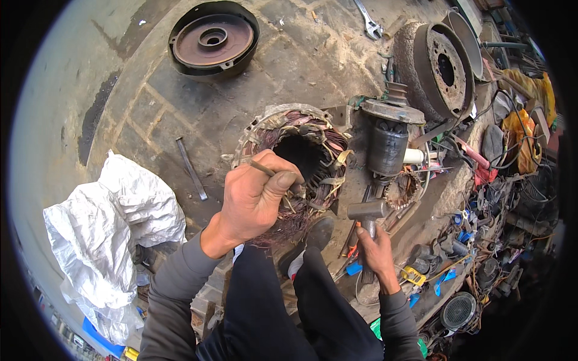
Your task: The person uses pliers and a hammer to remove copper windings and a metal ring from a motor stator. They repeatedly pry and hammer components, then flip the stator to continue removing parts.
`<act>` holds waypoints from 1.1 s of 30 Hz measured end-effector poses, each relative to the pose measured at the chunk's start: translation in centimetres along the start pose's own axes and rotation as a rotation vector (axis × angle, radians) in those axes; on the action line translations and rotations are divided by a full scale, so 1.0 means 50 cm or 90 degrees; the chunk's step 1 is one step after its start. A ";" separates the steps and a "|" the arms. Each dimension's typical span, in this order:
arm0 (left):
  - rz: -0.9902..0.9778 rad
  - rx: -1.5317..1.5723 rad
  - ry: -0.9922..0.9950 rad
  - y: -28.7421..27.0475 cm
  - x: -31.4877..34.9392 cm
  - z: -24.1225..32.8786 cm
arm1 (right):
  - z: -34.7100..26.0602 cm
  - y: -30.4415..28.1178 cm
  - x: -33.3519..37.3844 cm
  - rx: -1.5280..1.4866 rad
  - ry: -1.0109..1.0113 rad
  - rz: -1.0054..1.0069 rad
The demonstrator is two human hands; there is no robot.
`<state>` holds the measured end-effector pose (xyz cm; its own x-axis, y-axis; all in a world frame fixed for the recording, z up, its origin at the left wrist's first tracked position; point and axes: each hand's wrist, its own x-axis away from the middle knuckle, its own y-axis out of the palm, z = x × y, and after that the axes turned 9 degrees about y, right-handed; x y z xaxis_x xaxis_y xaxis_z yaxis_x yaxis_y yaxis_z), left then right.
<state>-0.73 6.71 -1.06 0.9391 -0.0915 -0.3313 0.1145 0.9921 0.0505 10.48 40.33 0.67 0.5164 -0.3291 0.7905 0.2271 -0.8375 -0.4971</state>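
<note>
A worker's right hand [378, 251] is wrapped around a hammer [368, 210], its head crosswise and well to the right of the left hand [254, 194], whose fingers pinch a slim rod [262, 168], one end hidden, over a wire-wound stator [329, 147].

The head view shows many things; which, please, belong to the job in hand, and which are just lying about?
Likely in the job: wound stator; hammer in right hand; rod in left hand.
Likely lying about: adjustable wrench; white sack; round grille.
</note>
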 end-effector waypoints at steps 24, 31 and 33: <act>0.064 0.029 -0.066 0.015 0.023 -0.023 | 0.316 0.123 -0.188 0.313 -0.015 0.197; 0.042 -0.023 -0.044 0.019 0.019 -0.028 | 0.113 0.127 -0.154 -0.416 0.060 -0.123; 0.029 -0.041 -0.034 0.020 0.017 -0.027 | 0.071 0.139 -0.171 -0.470 0.109 -0.183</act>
<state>-0.27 7.75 -2.55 0.9589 -0.0491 -0.2795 0.0522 0.9986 0.0036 10.58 38.87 -10.84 0.3741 -0.0687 0.9248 -0.3026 -0.9517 0.0517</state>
